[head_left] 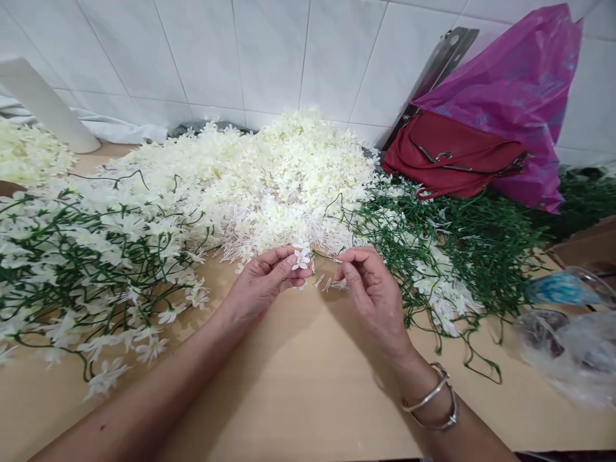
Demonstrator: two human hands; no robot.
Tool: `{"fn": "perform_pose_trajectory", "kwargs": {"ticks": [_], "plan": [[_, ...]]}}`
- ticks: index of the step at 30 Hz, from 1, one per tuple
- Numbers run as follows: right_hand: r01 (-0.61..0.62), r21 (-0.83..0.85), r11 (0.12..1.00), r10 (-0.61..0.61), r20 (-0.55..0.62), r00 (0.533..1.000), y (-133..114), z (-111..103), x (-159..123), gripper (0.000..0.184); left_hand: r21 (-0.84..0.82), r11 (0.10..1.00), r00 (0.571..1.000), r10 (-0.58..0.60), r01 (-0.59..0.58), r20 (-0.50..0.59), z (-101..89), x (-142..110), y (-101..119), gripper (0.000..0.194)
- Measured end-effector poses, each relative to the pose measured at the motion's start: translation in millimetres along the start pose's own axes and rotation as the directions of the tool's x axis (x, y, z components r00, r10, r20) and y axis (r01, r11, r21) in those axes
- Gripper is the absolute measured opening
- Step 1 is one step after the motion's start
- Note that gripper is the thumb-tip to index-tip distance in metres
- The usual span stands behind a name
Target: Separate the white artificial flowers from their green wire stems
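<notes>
1. Left hand [273, 272]: thumb and fingers pinched on small white artificial flower [301, 258], over pale wood-coloured table [289, 391]; big heap of cream-white blossoms [298, 154] at 12 o'clock.
2. Right hand [369, 285]: fingertips closed on end of thin green stem [326, 256].
3. Key relation: stem at 3 o'clock from left hand, 9 from right; long axis roughly 9-to-3, spanning both. Flower nearer left hand.
4. Containers: red leather-look handbag [466, 144], 2 o'clock, before magenta plastic bag [524, 90]; contents hidden. Crumpled clear plastic bag [582, 359], 4 o'clock, dark item inside, unclear.
</notes>
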State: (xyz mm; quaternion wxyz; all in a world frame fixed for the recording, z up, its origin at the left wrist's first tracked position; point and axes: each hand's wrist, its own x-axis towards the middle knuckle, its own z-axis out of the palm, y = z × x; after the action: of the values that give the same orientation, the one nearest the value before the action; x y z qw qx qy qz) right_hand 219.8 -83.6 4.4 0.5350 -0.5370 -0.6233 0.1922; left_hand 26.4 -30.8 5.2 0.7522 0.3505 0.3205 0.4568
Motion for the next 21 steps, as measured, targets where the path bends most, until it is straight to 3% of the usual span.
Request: {"fn": "perform_pose_trajectory", "kwargs": {"ticks": [5,9,12,17,21], "plan": [[0.026,-0.025,0.999,-0.025,0.03,0.999,-8.0,0.5,-3.2,0.018,-0.107,0.99,0.995,-0.097,0.096,0.0,0.4,-1.8,-1.0,0.037],[0.099,-0.082,0.992,-0.096,0.041,0.995,-11.9,-1.3,-0.8,0.019,-0.156,0.982,0.993,-0.112,0.107,-0.024,-2.6,-2.9,-2.2,0.034],[0.07,-0.047,0.996,-0.069,0.014,0.998,-6.9,0.0,-0.6,0.014,-0.164,0.982,0.994,-0.101,0.096,-0.028,-2.3,-3.5,-1.9,0.031],[-0.022,0.044,0.999,0.024,-0.037,0.999,0.6,4.0,-4.2,0.006,-0.071,0.996,0.999,-0.05,0.049,-0.008,1.9,-5.1,-0.8,0.033],[0.065,0.065,0.996,-0.06,-0.067,0.996,-4.7,5.3,-5.3,0.008,0.071,0.997,0.999,-0.023,0.021,0.03,1.5,-4.7,-4.0,0.038]]}}
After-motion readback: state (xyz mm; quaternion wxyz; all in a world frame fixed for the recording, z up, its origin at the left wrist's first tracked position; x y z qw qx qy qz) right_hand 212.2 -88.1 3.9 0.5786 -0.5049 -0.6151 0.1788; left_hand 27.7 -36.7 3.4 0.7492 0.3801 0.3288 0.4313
